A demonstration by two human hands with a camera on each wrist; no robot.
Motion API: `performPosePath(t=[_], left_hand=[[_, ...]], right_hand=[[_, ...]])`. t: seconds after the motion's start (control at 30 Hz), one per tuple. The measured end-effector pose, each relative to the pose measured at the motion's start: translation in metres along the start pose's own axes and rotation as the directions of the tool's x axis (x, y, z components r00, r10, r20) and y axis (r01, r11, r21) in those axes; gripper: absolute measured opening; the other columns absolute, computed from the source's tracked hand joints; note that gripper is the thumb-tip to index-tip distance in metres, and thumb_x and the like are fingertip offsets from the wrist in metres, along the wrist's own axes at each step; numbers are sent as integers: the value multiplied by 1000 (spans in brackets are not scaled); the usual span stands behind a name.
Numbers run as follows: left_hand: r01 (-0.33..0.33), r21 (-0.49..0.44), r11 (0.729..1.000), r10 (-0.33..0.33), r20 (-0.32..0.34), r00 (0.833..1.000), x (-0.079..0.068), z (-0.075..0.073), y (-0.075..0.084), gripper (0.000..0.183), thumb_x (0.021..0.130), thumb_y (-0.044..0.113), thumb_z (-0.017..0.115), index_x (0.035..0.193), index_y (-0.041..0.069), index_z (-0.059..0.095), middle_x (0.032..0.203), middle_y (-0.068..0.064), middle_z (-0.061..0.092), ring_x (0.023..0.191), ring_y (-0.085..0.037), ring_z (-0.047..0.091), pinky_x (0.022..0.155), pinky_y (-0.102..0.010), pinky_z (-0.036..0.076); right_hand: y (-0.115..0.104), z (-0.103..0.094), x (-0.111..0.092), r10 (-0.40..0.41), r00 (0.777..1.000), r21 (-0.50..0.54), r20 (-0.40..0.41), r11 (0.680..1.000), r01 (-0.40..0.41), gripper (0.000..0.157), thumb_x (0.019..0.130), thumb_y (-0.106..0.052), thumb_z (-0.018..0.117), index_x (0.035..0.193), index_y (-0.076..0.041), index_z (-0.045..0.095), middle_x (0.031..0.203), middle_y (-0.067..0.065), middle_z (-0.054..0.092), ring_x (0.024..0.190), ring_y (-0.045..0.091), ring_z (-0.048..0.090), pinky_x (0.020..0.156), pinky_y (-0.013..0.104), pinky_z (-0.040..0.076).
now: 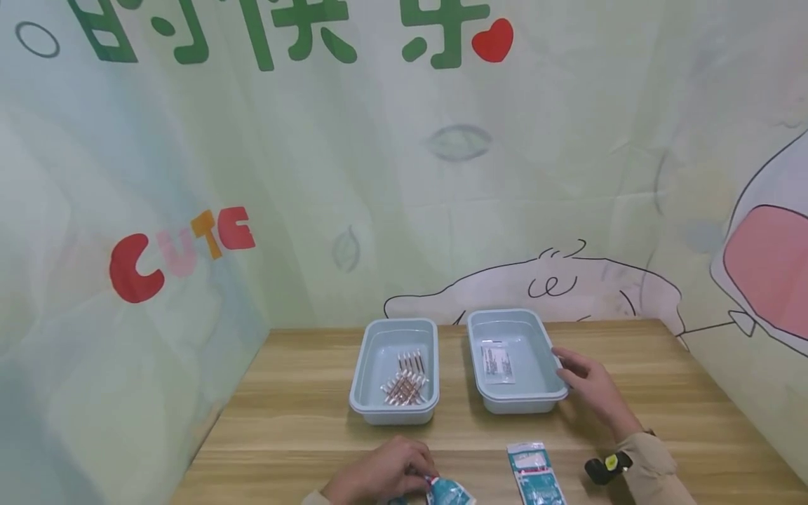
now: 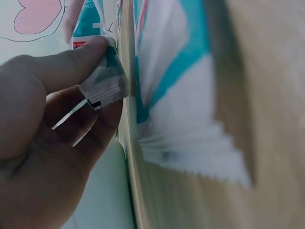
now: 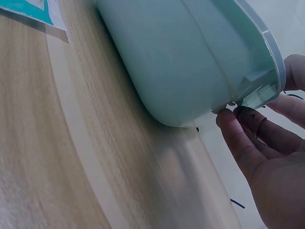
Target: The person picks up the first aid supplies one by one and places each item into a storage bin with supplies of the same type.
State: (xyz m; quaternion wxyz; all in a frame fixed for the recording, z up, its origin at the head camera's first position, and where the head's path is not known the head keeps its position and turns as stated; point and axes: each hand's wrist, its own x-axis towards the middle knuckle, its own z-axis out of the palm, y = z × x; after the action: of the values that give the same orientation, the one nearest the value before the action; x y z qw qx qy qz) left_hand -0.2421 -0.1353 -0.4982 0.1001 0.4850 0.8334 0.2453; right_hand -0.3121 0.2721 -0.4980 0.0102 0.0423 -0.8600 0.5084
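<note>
At the front of the table my left hand [image 1: 390, 468] pinches a teal-and-white packet [image 1: 449, 492] between thumb and fingers. The left wrist view shows the thumb [image 2: 78, 59] pressed on this packet [image 2: 102, 83] near its crimped end. My right hand [image 1: 596, 387] is at the right side of the right-hand pale blue plastic basin [image 1: 520, 405], its fingers curled at the rim. Up close, the fingers [image 3: 238, 138] bend in under the rim of that basin [image 3: 162, 62]. A clear, printed flat sachet [image 1: 499, 363] lies inside it.
The left-hand pale blue basin [image 1: 396, 417] holds several cotton swabs [image 1: 406, 388] with brown sticks. Another teal-and-white packet [image 1: 536, 477] lies in front of the right basin. A printed backdrop [image 1: 379, 175] rises behind the wooden table [image 1: 303, 393].
</note>
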Motion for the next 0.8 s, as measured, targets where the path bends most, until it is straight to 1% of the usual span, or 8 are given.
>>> performPosePath(t=[0.17,0.23,0.47,0.6,0.8], left_hand=[[-51,95,994,58,-65,996,1,1,-3,16,88,19,70,103,16,75,96,12,68,88,8,59,78,-3,45],[-61,121,991,72,-88,993,1,1,-4,16,88,18,71,103,15,75,97,10,69,89,7,60,80,-3,44],[-33,104,994,44,-110,993,3,-5,-4,20,88,17,70,108,13,74,101,7,68,92,4,60,82,-9,48],[-50,114,992,65,-135,989,4,-7,-3,21,89,15,68,109,12,73,101,5,67,93,2,60,82,-8,47],[-80,108,991,101,-198,975,7,-8,0,22,87,11,67,109,11,73,102,4,67,94,0,61,83,-9,47]], right_hand=[[3,0,1,1,1000,-2,-5,1000,-1,54,101,-34,52,147,-9,41,153,24,34,138,46,34,109,59,35],[4,0,2,-1,1000,-3,-7,1000,1,54,101,-33,52,147,-9,41,153,23,35,138,46,35,109,59,36],[5,0,2,-9,1000,-9,-13,1000,9,53,101,-30,53,147,-8,41,152,24,36,137,46,37,108,59,37],[5,0,2,-12,1000,-9,-13,1000,12,53,100,-31,53,147,-8,42,153,24,35,137,47,36,108,59,37],[4,0,2,-15,1000,-10,-10,1000,15,53,100,-31,53,147,-8,41,152,24,36,137,47,37,108,59,37]])
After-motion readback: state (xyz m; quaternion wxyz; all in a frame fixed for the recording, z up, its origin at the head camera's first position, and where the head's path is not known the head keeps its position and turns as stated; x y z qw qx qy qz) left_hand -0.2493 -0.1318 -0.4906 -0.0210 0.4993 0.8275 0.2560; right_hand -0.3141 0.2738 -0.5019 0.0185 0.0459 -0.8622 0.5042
